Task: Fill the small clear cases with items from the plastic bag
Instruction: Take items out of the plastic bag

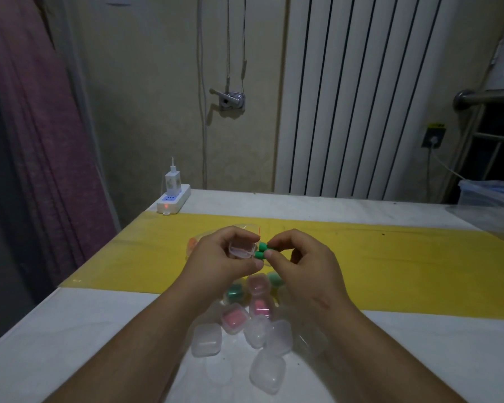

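The left hand grips a small open clear case above the yellow strip on the bench, fingers curled round it, mouth turned toward the right hand, which pinches two green plugs between thumb and fingertips, right at the case's rim. The plastic bag lies just behind the hands, mostly hidden. Nearer the body sit filled cases, pink and green, and a cluster of empty cases. To seat the pair well, I judge the case should be held level and steady, the plugs pushed in side by side, let go only once they sit below the rim, then the lid pressed shut
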{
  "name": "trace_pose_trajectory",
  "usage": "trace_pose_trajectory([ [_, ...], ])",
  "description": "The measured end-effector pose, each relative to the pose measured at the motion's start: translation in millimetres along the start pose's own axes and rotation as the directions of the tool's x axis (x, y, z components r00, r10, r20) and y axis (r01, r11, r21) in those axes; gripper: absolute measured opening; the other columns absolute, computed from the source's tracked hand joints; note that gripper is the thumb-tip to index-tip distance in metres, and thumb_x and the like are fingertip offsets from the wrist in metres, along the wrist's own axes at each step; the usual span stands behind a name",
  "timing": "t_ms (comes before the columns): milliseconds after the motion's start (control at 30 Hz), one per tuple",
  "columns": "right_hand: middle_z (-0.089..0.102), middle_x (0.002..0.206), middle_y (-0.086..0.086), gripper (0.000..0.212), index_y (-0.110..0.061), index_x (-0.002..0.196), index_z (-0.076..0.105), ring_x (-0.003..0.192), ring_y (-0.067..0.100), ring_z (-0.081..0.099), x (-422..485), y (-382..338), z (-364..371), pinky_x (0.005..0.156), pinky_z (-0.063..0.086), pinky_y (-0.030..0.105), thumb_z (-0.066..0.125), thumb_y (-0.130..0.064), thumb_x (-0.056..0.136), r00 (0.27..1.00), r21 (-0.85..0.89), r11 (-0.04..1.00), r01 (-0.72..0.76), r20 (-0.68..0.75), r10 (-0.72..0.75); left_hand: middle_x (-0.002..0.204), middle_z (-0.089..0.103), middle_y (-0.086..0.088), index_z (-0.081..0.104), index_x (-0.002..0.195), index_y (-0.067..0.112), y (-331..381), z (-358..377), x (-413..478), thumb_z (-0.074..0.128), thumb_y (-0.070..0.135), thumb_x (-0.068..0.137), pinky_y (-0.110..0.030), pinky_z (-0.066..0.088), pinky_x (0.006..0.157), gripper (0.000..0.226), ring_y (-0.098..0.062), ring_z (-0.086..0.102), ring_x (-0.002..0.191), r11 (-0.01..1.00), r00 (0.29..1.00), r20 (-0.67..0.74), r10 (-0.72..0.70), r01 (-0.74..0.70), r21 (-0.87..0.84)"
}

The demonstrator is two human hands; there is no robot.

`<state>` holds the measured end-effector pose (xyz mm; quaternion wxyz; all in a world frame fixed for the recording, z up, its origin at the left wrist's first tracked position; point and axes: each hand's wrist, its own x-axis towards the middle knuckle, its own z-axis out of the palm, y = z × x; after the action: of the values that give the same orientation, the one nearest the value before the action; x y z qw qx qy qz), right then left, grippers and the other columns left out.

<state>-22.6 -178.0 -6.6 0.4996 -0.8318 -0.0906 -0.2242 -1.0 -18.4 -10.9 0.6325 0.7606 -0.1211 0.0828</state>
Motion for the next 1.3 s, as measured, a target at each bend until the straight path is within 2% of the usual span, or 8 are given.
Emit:
trace_pose_trajectory([
  [233,0.054,0.089,-0.014,0.005,-0.03,0.088,0.075,0.078,-0.003,0.05,4,7,0,0.063,0.034,0.008,0.072,-0.029,0.085,0.999,-0.139,0.99,0.007,-0.046,-0.013,0.092,0.073,-0.002,0.075,0.09,0.023,-1,1,1,0.085,-0.003,0.064,-0.046,0.057,0.089,0.038,-0.025,0.07,0.092,0.996,1.0,0.005,-0.029,0.029,-0.089],
  [467,0.066,0.077,0.006,0.018,-0.017,0.083,0.055,0.071,0.021,0.064,6,7,-1,0.068,0.053,0.041,0.072,-0.011,0.083,0.964,0.28,0.922,-0.266,0.052,0.262,0.097,0.071,-0.01,0.07,0.111,0.025,5,2,-5,0.077,-0.004,0.075,-0.031,0.059,0.077,0.047,-0.024,0.07,0.085,0.991,0.997,0.079,-0.01,0.021,-0.129],
  [600,0.064,0.074,0.01,0.017,-0.009,0.085,0.056,0.061,0.018,0.063,8,6,-4,0.06,0.054,0.032,0.07,-0.001,0.084,0.95,0.441,0.845,-0.301,0.062,0.306,0.099,0.069,-0.028,0.064,0.123,0.019,13,1,-3,0.045,0.01,0.098,-0.04,0.061,0.074,0.032,-0.034,0.069,0.079,0.85,0.982,0.128,-0.137,0.183,-0.495],
  [667,0.065,0.072,0.007,0.013,-0.007,0.084,0.06,0.058,0.013,0.062,6,6,-5,0.057,0.054,0.026,0.072,-0.002,0.082,0.956,0.438,0.854,-0.279,0.04,0.292,0.104,0.067,-0.032,0.066,0.117,0.009,13,0,-3,0.043,0.008,0.098,-0.039,0.06,0.074,0.03,-0.038,0.067,0.083,0.828,0.978,0.14,-0.152,0.204,-0.522],
  [900,0.075,0.087,0.009,0.015,-0.013,0.092,0.072,0.076,0.019,0.072,6,5,0,0.073,0.06,0.032,0.063,-0.025,0.093,0.949,0.517,0.798,-0.311,0.117,0.294,0.098,0.074,-0.006,0.072,0.11,0.017,5,0,-2,0.074,-0.001,0.08,-0.033,0.059,0.076,0.036,-0.025,0.073,0.09,0.974,0.997,0.049,-0.062,0.071,-0.215],
  [1100,0.072,0.07,0.002,0.011,-0.021,0.077,0.072,0.061,0.014,0.066,10,9,-4,0.068,0.061,0.035,0.072,-0.015,0.086,0.965,0.309,0.924,-0.226,-0.055,0.255,0.1,0.072,-0.008,0.069,0.105,0.017,9,-3,1,0.062,0.002,0.091,-0.027,0.06,0.073,0.022,-0.015,0.07,0.081,0.981,0.993,-0.116,-0.03,0.007,-0.196],
  [1200,0.072,0.072,-0.003,0.01,-0.023,0.077,0.072,0.066,0.012,0.068,17,12,-9,0.067,0.059,0.03,0.073,-0.019,0.085,0.971,0.241,0.956,-0.166,-0.13,0.201,0.094,0.071,0.007,0.071,0.099,0.025,2,-10,6,0.062,0.006,0.092,-0.029,0.056,0.076,0.022,-0.01,0.066,0.084,0.998,0.954,-0.297,0.049,-0.031,0.063],
  [1300,0.071,0.081,-0.009,0.004,-0.023,0.082,0.072,0.08,0.01,0.067,24,16,-2,0.07,0.051,0.025,0.074,-0.025,0.084,0.98,0.077,0.978,-0.193,-0.034,0.196,0.092,0.065,0.018,0.069,0.097,0.031,-3,-14,9,0.058,0.001,0.09,-0.029,0.051,0.079,0.033,-0.007,0.059,0.086,0.959,0.947,-0.304,0.101,-0.012,0.283],
])
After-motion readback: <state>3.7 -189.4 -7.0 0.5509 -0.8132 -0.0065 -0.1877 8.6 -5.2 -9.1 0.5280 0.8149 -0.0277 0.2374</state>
